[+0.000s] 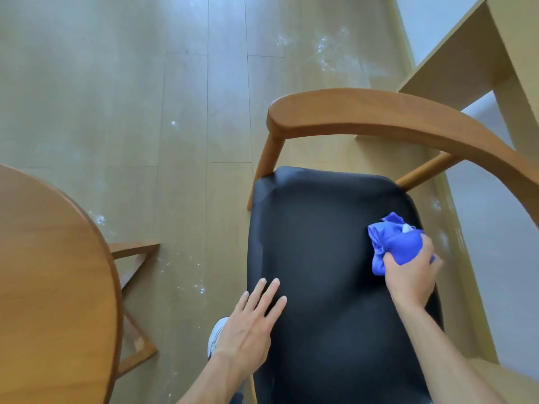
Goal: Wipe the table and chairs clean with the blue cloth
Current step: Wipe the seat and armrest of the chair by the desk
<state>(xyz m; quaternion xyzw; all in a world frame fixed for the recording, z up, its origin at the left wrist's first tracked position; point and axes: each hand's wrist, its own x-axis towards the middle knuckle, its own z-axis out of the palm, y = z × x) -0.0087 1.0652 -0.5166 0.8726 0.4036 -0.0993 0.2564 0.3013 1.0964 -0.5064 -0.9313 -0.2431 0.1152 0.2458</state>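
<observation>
Your right hand (409, 272) reaches in from the lower right with the forearm angled up and left, fingers and thumb curled tight around the bunched blue cloth (392, 242). The cloth presses on the chair's black seat (318, 243) near its right edge, just below the curved wooden backrest (393, 112). Your left hand (250, 325) comes in from the bottom centre, fingers straight and slightly spread, lying flat on the seat's left front edge and holding nothing. The round wooden table (52, 287) sits to your left, apart from the chair. White specks dot the wooden floor (145, 97).
</observation>
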